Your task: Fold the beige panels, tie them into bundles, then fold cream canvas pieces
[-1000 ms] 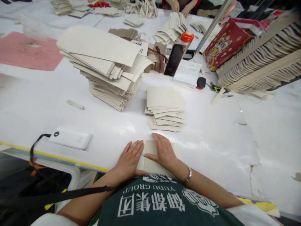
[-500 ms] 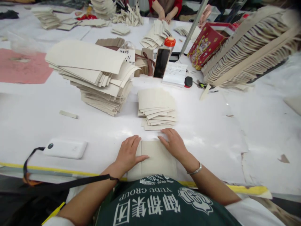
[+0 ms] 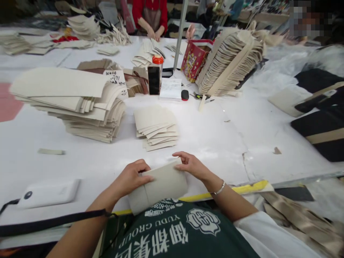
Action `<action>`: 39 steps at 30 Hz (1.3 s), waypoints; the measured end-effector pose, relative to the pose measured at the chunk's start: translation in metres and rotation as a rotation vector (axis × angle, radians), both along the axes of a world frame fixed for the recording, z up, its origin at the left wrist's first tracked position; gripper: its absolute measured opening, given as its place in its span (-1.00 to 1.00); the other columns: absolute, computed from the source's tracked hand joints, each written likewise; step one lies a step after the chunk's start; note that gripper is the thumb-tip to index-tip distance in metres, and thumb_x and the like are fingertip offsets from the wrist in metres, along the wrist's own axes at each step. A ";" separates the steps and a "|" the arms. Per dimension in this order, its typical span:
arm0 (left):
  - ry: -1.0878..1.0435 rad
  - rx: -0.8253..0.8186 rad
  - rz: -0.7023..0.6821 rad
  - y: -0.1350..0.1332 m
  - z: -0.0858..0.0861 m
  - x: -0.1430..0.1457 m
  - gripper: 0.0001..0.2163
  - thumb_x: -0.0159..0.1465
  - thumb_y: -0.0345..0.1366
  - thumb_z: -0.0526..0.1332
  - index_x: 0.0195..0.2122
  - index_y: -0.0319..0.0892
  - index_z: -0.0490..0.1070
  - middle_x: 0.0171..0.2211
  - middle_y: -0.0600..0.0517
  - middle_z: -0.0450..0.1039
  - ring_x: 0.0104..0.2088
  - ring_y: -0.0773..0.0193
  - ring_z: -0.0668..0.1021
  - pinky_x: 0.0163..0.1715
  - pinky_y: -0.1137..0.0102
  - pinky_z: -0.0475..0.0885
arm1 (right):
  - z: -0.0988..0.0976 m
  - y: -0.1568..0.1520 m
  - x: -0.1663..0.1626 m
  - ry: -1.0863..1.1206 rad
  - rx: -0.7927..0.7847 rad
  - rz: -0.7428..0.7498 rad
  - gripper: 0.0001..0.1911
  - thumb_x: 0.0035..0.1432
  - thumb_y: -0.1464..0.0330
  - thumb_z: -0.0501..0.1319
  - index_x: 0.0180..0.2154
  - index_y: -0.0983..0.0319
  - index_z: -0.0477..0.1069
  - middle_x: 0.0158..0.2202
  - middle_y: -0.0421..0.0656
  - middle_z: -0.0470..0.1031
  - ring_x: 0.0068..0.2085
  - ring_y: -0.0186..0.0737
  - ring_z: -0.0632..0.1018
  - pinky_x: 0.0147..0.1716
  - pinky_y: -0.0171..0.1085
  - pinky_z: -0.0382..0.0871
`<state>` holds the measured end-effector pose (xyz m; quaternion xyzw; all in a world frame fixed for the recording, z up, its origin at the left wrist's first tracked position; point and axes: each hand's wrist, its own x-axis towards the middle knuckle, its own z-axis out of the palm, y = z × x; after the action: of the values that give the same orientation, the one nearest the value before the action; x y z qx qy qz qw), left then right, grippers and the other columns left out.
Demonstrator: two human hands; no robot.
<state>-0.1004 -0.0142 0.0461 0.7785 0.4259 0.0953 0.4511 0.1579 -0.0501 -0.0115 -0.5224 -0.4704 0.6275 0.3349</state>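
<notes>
At the table's front edge, just before the green apron (image 3: pixel 172 229), a beige panel of fabric or thin board (image 3: pixel 166 184) is raised and tilted, with a crease or seam line near its left end. My left hand (image 3: pixel 133 177) is closed on its left part, thumb on top and fingers behind. The upper right corner is between thumb and fingers of my right hand (image 3: pixel 192 165), which wears a bracelet. Just beyond both hands lies a small stack of similar beige pieces (image 3: pixel 156 123). A taller stack of larger beige pieces (image 3: pixel 88 107) stands to its left.
Behind the stacks are a phone (image 3: pixel 154 80) leaning on an orange-capped bottle (image 3: pixel 157 60), a notebook (image 3: pixel 170 89) and a red bag (image 3: pixel 194 59). A tied bundle (image 3: pixel 228 61) stands beyond. A white power bank (image 3: pixel 49 193) lies left. Across the table, a person in red (image 3: pixel 152 18) handles pieces.
The panel has gone from lying flat on the table to lifted and tilted. Both hands have closed on it. The camera view has swung to the right.
</notes>
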 end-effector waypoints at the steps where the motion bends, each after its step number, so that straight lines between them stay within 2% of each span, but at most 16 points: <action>1: -0.002 0.004 0.009 -0.002 0.002 0.000 -0.78 0.09 -0.13 0.23 -0.51 -0.19 0.39 -0.46 0.06 0.34 -0.40 0.31 0.40 -0.39 0.47 0.27 | 0.002 -0.001 -0.001 0.023 -0.017 -0.015 -0.47 -0.14 0.18 0.33 -0.10 0.24 0.33 -0.43 -0.25 0.41 -0.41 -0.33 0.42 -0.39 -0.32 0.31; 6: -0.012 -0.030 0.030 -0.010 0.005 0.001 -0.78 0.12 -0.14 0.21 -0.49 -0.21 0.43 -0.46 0.05 0.36 -0.40 0.31 0.41 -0.37 0.46 0.29 | 0.008 -0.010 -0.005 0.174 -0.033 -0.119 -0.63 -0.18 0.19 0.36 -0.32 0.27 0.43 -0.44 -0.24 0.41 -0.41 -0.35 0.39 -0.37 -0.33 0.25; 11: 0.006 -0.076 -0.084 -0.013 0.016 0.002 -0.75 0.20 -0.14 0.12 -0.26 -0.17 0.48 -0.32 0.02 0.45 -0.28 0.27 0.46 -0.26 0.46 0.33 | 0.013 -0.020 -0.007 0.154 -0.035 -0.124 -0.65 -0.14 0.15 0.33 -0.42 0.30 0.42 -0.50 -0.24 0.39 -0.44 -0.35 0.34 -0.41 -0.34 0.22; 13: 0.073 -0.019 -0.145 -0.012 0.022 0.008 -0.73 0.17 -0.14 0.16 -0.20 -0.16 0.46 -0.26 0.01 0.46 -0.24 0.23 0.47 -0.23 0.43 0.33 | 0.016 -0.023 -0.009 0.091 -0.012 -0.113 -0.64 -0.10 0.11 0.29 -0.48 0.30 0.39 -0.54 -0.24 0.35 -0.48 -0.36 0.31 -0.46 -0.36 0.19; 16: 0.179 0.116 -0.182 -0.009 0.025 0.025 -0.60 0.05 -0.14 0.27 -0.09 -0.16 0.41 -0.15 -0.02 0.46 -0.18 0.14 0.47 -0.16 0.37 0.32 | 0.021 -0.026 -0.014 -0.043 0.078 -0.106 -0.64 -0.04 0.09 0.23 -0.51 0.28 0.36 -0.57 -0.25 0.31 -0.49 -0.36 0.28 -0.51 -0.37 0.16; 19: 0.176 0.134 -0.157 -0.004 0.019 0.044 -0.69 0.08 -0.16 0.24 -0.17 -0.18 0.44 -0.24 0.00 0.50 -0.25 0.17 0.49 -0.23 0.39 0.33 | 0.025 -0.027 -0.018 -0.161 0.173 -0.107 -0.67 0.03 0.11 0.17 -0.50 0.27 0.36 -0.55 -0.24 0.32 -0.46 -0.35 0.30 -0.50 -0.38 0.18; 22: 0.072 0.022 -0.110 0.000 0.010 0.052 -0.77 0.17 -0.16 0.14 -0.33 -0.20 0.47 -0.42 0.06 0.49 -0.38 0.27 0.47 -0.38 0.47 0.31 | 0.025 -0.028 -0.016 -0.189 0.212 -0.060 -0.71 0.00 0.15 0.21 -0.42 0.26 0.39 -0.48 -0.23 0.38 -0.41 -0.31 0.35 -0.44 -0.37 0.23; 25: -0.041 -0.079 -0.077 0.004 0.003 0.051 -0.73 0.18 -0.14 0.11 -0.34 -0.23 0.48 -0.42 0.06 0.48 -0.39 0.30 0.46 -0.41 0.50 0.31 | 0.022 -0.028 -0.012 -0.177 0.224 -0.008 -0.71 -0.01 0.17 0.22 -0.34 0.27 0.42 -0.41 -0.20 0.43 -0.36 -0.27 0.39 -0.39 -0.36 0.26; 30: -0.054 -0.161 -0.090 0.009 0.003 0.052 -0.68 0.21 -0.09 0.08 -0.33 -0.25 0.48 -0.42 0.03 0.49 -0.38 0.29 0.45 -0.39 0.49 0.33 | 0.015 -0.029 -0.014 -0.152 0.172 -0.027 -0.66 0.08 0.11 0.12 -0.39 0.27 0.43 -0.49 -0.22 0.42 -0.43 -0.29 0.38 -0.44 -0.36 0.24; 33: -0.059 -0.103 -0.152 0.013 0.007 0.061 -0.70 0.19 -0.10 0.11 -0.31 -0.24 0.48 -0.37 0.04 0.50 -0.34 0.28 0.46 -0.34 0.49 0.33 | 0.013 -0.029 -0.018 -0.170 0.177 -0.028 -0.63 0.07 0.09 0.12 -0.47 0.27 0.40 -0.55 -0.25 0.36 -0.48 -0.33 0.34 -0.51 -0.38 0.18; 36: -0.048 -0.048 -0.196 0.018 0.007 0.069 -0.71 0.21 -0.12 0.10 -0.35 -0.23 0.48 -0.43 0.05 0.49 -0.38 0.30 0.46 -0.40 0.50 0.33 | 0.011 -0.028 -0.020 -0.194 0.186 -0.024 -0.61 0.06 0.07 0.13 -0.53 0.27 0.36 -0.59 -0.26 0.32 -0.50 -0.34 0.32 -0.54 -0.39 0.15; 39: -0.031 0.121 -0.119 0.017 -0.002 0.067 -0.73 0.25 -0.17 0.06 -0.25 -0.21 0.47 -0.31 0.02 0.51 -0.32 0.27 0.49 -0.28 0.43 0.38 | 0.005 -0.025 -0.016 -0.304 0.197 -0.047 -0.61 0.10 0.07 0.09 -0.49 0.26 0.37 -0.55 -0.24 0.37 -0.48 -0.31 0.36 -0.50 -0.37 0.20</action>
<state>-0.0334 0.0025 0.0440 0.8266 0.3655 0.1060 0.4146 0.1422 -0.0751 -0.0069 -0.5867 -0.5626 0.4841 0.3238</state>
